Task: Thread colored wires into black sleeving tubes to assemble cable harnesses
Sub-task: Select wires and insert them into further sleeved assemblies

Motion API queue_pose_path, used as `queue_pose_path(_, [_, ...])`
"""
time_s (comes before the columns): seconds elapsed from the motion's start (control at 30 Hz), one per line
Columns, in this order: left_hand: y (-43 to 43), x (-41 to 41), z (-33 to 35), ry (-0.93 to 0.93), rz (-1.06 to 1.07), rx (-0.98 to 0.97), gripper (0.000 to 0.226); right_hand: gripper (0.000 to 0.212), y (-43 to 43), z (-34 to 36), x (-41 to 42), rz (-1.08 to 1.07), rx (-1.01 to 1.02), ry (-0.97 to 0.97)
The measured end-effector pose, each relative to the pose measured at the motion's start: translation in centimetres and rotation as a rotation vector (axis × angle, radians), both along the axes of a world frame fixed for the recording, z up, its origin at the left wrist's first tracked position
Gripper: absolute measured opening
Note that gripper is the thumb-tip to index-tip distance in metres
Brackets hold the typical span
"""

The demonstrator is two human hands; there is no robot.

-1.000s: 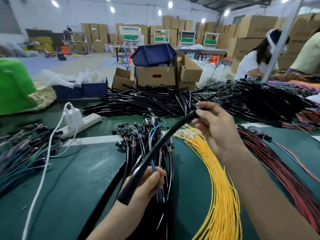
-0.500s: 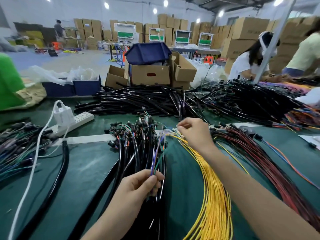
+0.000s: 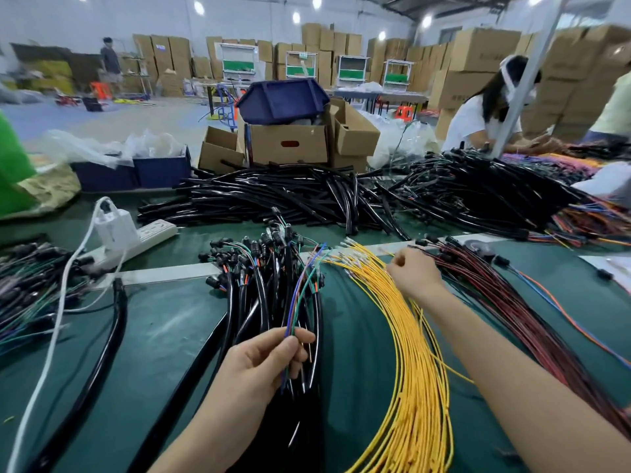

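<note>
My left hand (image 3: pixel 269 363) pinches a thin bunch of coloured wires (image 3: pixel 300 295), blue, green, purple and red, which stands up over a heap of sleeved black harnesses (image 3: pixel 263 285). My right hand (image 3: pixel 415 274) reaches to the far end of the yellow wire bundle (image 3: pixel 409 370), fingers curled and pinching at a yellow wire. One yellow strand lies apart from the bundle beside my forearm. A long black sleeving tube (image 3: pixel 114 322) lies loose on the green mat at the left. A big pile of black tubes (image 3: pixel 273 199) lies across the back of the table.
Red and black wires (image 3: pixel 512 319) fan out on the right. A white power strip (image 3: pixel 153 232) with a charger sits at the left, with more harnesses (image 3: pixel 27 278) beyond it. Cardboard boxes (image 3: pixel 286 145) stand behind the table. A person (image 3: pixel 478 121) works at the far right.
A second ago both hands held a black tube; it now lies on the mat at the left. My left hand keeps the coloured wires, and my right hand has moved onto the yellow bundle.
</note>
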State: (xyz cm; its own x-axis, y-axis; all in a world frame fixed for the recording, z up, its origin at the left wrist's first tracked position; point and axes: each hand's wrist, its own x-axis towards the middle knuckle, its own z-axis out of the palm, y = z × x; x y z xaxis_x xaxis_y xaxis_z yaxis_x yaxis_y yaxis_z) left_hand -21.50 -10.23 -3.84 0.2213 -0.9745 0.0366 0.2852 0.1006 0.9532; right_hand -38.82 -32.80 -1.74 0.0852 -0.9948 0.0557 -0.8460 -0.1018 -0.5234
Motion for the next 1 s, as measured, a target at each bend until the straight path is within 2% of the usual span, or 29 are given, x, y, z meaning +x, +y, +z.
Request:
queue_pose_path(0.07, [0.1,0.1,0.0,-0.003,0.013,-0.002,0.027,0.014,-0.3,1.6,-0.6,0.048,0.108,-0.066])
queue_pose_path(0.2, [0.2,0.2,0.0,-0.051,0.015,0.022,0.037,0.016,0.4,5.5,-2.5,0.202,0.438,-0.388])
queue_pose_path(0.3, [0.2,0.2,0.0,-0.034,-0.003,0.031,0.037,0.013,1.8,8.6,-2.9,0.296,0.484,-0.747])
queue_pose_path(0.37, [0.2,0.0,0.1,-0.028,0.001,0.029,0.034,0.012,3.3,10.1,-2.0,0.362,0.454,-0.882])
queue_pose_path(0.47, [0.1,0.0,0.1,0.014,0.022,0.021,0.031,0.013,5.6,10.8,0.5,0.475,0.389,-0.872])
queue_pose_path(0.63, [0.3,0.0,0.8,0.161,-0.057,0.051,0.027,0.01,6.9,9.7,4.2,0.6,0.173,-0.672])
queue_pose_path(0.77, [0.5,0.1,0.7,0.158,-0.072,0.078,0.025,0.01,6.4,9.2,5.2,0.638,0.12,-0.677])
queue_pose_path(0.9, [0.6,0.1,0.7,0.08,-0.091,0.081,0.025,0.012,6.3,8.8,5.8,0.6,-0.069,-0.647])
queue_pose_path(1.0, [0.5,0.1,0.7,0.044,-0.089,0.064,0.027,0.013,6.2,8.6,6.1,0.55,-0.125,-0.671])
